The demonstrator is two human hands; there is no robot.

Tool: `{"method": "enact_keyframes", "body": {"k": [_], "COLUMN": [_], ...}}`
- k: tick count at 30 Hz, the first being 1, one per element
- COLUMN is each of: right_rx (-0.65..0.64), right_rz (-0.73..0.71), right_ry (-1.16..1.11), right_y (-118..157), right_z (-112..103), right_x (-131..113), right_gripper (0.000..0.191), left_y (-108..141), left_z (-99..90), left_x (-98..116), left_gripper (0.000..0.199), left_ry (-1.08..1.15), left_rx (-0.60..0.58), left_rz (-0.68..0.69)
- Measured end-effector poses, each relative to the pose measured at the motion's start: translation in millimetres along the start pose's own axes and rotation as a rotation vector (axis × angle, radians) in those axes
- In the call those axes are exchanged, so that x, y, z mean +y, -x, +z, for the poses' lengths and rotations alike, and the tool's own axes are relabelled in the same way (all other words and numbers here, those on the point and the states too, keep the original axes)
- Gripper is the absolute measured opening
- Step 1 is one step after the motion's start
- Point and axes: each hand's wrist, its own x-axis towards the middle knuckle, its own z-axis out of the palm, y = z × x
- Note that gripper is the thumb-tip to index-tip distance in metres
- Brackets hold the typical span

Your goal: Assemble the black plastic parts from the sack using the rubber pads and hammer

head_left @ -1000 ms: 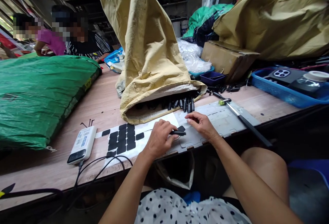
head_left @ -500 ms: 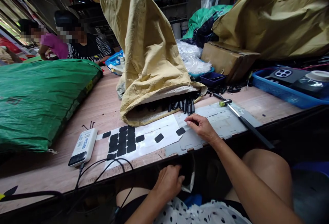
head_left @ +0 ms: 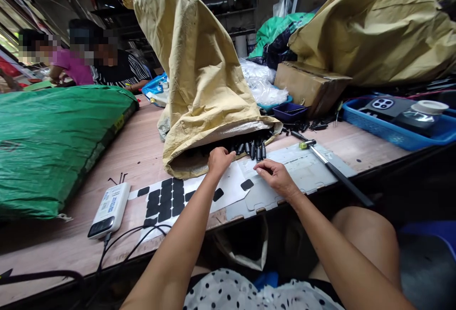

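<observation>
My left hand (head_left: 220,160) is at the mouth of an upright tan sack (head_left: 203,72), its fingers bent together beside several short black cylindrical parts (head_left: 253,149) that spill from the opening. Whether one of these parts is between its fingertips I cannot make out. My right hand (head_left: 274,176) hovers over the grey board (head_left: 295,172), thumb and forefinger pinched; anything between them is too small to name. Under my left forearm lies a white sheet (head_left: 233,191) with rows of black rounded-square pads (head_left: 166,196), one of them near its right corner.
A hammer (head_left: 331,167) lies across the board's right side. Left are a white power bank (head_left: 109,210) with black cables and a green sack (head_left: 60,148). A blue basket (head_left: 381,132) and cardboard box (head_left: 309,87) stand right. Two people (head_left: 114,70) sit at the far left.
My left hand has risen from below the table edge and reached forward to the sack's mouth. My right hand stays pinched in nearly the same place. The view has shifted slightly.
</observation>
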Motion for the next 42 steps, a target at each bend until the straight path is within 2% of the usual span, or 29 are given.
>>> {"method": "enact_keyframes", "body": {"k": [2,4,7,9,14,17,20,22,24,26,28,31,33,36,39,42], "right_rx": [0.008,0.010,0.006,0.003,0.080,0.198,0.333,0.473,0.571,0.511,0.377,0.277,0.250,0.308,0.393,0.234], "right_rz": [0.001,0.005,0.010,0.007,-0.066,-0.140,-0.145,-0.003,0.248,0.474,0.615,0.732,0.751,0.634,0.391,0.216], "right_ry": [-0.003,-0.009,-0.018,-0.016,0.056,0.176,0.425,0.630,0.855,1.011,1.071,1.047,1.024,1.012,0.765,0.392], "right_y": [-0.2,0.0,0.0,0.0,5.3,12.9,19.3,21.3,22.3,22.9,23.5,23.7,24.2,27.9,36.1,45.6], "right_z": [0.0,-0.3,-1.3,-1.6,0.0,-6.9,-31.2,-55.4,-80.6,-102.6,-119.6,-136.5,-141.9,-136.2,-109.1,-67.8], "right_x": [0.5,0.2,-0.8,-1.9,-7.7,-7.4,0.7,8.4,14.8,18.9,21.8,26.0,27.1,20.0,-1.4,-30.8], "right_gripper": [0.015,0.015,0.015,0.015,0.015,0.015,0.016,0.022,0.033,0.042,0.043,0.044,0.043,0.036,0.029,0.032], "left_y": [-0.7,8.3,35.4,58.4,101.2,106.6,104.8,103.9,104.0,104.5,104.8,104.0,103.0,101.9,101.9,102.8], "left_z": [1.2,-3.2,-12.6,-14.7,0.5,9.3,10.8,9.8,9.1,9.0,9.4,10.6,11.6,12.8,12.8,11.9], "left_x": [0.5,0.2,-4.0,-9.7,-29.0,-36.4,-38.1,-37.8,-37.5,-37.8,-38.5,-40.0,-40.8,-41.7,-42.1,-41.7], "left_gripper": [0.021,0.019,0.018,0.014,0.010,0.011,0.013,0.013,0.014,0.015,0.016,0.014,0.013,0.013,0.014,0.014], "left_ry": [-0.032,-0.053,-0.088,-0.082,0.015,0.069,0.097,0.107,0.114,0.121,0.131,0.148,0.162,0.196,0.220,0.231], "left_rx": [-0.021,0.018,0.139,0.163,-0.006,-0.025,-0.036,-0.037,-0.039,-0.040,-0.042,-0.044,-0.045,-0.053,-0.062,-0.064], "left_rz": [-0.020,0.007,0.123,0.220,0.398,0.428,0.438,0.440,0.437,0.428,0.418,0.415,0.411,0.387,0.371,0.362]}}
